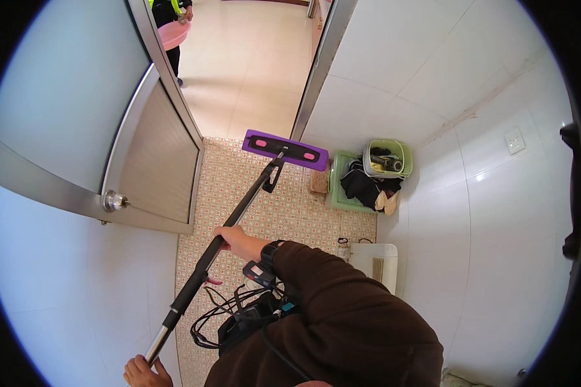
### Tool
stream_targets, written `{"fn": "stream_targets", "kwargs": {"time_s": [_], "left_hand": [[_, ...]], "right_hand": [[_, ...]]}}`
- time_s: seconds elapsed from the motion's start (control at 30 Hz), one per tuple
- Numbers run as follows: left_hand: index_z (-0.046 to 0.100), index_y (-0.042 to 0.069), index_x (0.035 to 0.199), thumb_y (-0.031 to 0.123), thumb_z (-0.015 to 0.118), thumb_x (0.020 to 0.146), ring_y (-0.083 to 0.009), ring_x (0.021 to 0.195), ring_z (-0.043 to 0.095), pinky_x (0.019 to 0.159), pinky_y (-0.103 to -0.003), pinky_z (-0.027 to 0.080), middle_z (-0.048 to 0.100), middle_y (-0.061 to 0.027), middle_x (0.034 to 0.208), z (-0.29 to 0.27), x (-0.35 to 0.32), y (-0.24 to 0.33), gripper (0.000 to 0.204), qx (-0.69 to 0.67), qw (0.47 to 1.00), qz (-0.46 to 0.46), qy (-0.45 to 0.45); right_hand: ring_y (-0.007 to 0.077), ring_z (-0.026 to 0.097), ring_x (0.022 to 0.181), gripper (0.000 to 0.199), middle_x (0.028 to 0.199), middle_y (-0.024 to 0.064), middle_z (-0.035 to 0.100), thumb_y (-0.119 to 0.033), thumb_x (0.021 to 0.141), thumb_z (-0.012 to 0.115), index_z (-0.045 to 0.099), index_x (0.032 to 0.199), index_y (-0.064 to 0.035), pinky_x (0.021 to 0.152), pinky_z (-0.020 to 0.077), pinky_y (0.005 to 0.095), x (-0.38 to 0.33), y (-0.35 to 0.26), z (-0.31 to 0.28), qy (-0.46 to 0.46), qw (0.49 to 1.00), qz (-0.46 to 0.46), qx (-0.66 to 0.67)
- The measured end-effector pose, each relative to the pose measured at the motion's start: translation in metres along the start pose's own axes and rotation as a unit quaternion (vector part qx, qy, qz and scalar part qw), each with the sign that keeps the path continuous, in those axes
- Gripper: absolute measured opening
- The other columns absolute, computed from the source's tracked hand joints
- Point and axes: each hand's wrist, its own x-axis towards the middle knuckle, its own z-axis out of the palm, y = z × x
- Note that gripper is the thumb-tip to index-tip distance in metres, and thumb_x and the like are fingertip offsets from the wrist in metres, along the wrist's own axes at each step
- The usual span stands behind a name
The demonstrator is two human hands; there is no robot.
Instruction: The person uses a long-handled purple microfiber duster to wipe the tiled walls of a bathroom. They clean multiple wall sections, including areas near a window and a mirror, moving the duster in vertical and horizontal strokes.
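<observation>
A flat mop (188,286) with a black and silver pole slants across the view, its purple rectangular head (321,160) at the far end near the doorway. On top of that head sits a black plate with two pink tabs. My right hand (234,240) is closed around the middle of the black pole. Farther down, at the lower left edge, the fingers of my left hand (146,373) wrap the silver part of the pole. A dark watch-like band is on my right wrist, below a brown sleeve. Whether the mop head touches the floor or hangs above it, I cannot tell.
A frosted door (150,151) with a round knob (114,201) stands ajar at left. Right of the doorway, a green bin (334,180) holds dark cloth and a basket (403,155). A white appliance (384,258) stands nearby. Beyond the door, a person holds a pink basin (173,35).
</observation>
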Motion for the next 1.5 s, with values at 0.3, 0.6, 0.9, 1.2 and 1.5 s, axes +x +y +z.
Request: {"fn": "stream_targets", "kwargs": {"time_s": [0.3, 0.6, 0.9, 1.2, 1.5], "left_hand": [[0.062, 0.0, 0.061, 0.038, 0.077, 0.064, -0.0238, 0.047, 0.058, 0.051, -0.039, 0.045, 0.058, -0.0131, 0.052, 0.144, -0.059, -0.108, 0.042, -0.193, 0.839, -0.14, -0.489], [0.056, 0.0, 0.055, 0.037, 0.078, 0.063, -0.023, 0.042, 0.049, 0.047, -0.04, 0.041, 0.052, -0.011, 0.048, 0.299, -0.145, -0.105, 0.044, -0.288, 0.828, -0.099, -0.472], [0.067, 0.005, 0.073, 0.047, 0.072, 0.066, -0.0349, 0.066, 0.062, 0.061, -0.041, 0.049, 0.062, -0.017, 0.065, 0.368, -0.138, -0.055, 0.043, -0.335, 0.813, -0.065, -0.472], [0.067, 0.007, 0.076, 0.053, 0.063, 0.072, -0.0373, 0.071, 0.062, 0.064, -0.044, 0.05, 0.064, -0.0182, 0.071, 0.355, -0.098, -0.011, 0.047, -0.333, 0.825, 0.016, -0.456], [0.065, 0.003, 0.075, 0.051, 0.064, 0.073, -0.0371, 0.07, 0.062, 0.062, -0.044, 0.049, 0.062, -0.0197, 0.068, 0.332, -0.079, -0.007, 0.048, -0.33, 0.817, 0.044, -0.471]], "right_hand": [[0.0228, 0.062, 0.072, 0.019, 0.08, 0.0109, 0.06, -0.003, 0.069, 0.068, 0.055, 0.082, -0.0002, 0.066, 0.0542, 0.0348, -0.033, 0.068, -0.006, -0.014, 0.998, 0.015, -0.054], [0.0189, 0.062, 0.074, 0.018, 0.081, 0.0051, 0.062, -0.016, 0.072, 0.069, 0.058, 0.084, -0.0075, 0.068, 0.0518, 0.0322, -0.036, 0.085, -0.021, -0.032, 0.991, 0.022, -0.126], [0.0173, 0.063, 0.071, 0.018, 0.079, 0.0046, 0.064, -0.017, 0.071, 0.07, 0.059, 0.083, -0.0086, 0.066, 0.0515, 0.0307, -0.05, 0.073, -0.036, 0.009, 0.978, -0.086, -0.19], [0.0172, 0.059, 0.064, 0.018, 0.072, 0.0052, 0.059, -0.015, 0.073, 0.066, 0.054, 0.082, -0.0053, 0.058, 0.0492, 0.0306, -0.061, 0.034, -0.053, 0.082, 0.956, -0.214, -0.185], [0.0201, 0.061, 0.058, 0.015, 0.068, 0.0116, 0.061, -0.011, 0.08, 0.059, 0.054, 0.076, 0.003, 0.048, 0.0466, 0.0314, -0.022, 0.033, -0.056, 0.175, 0.926, -0.3, -0.146]]}}
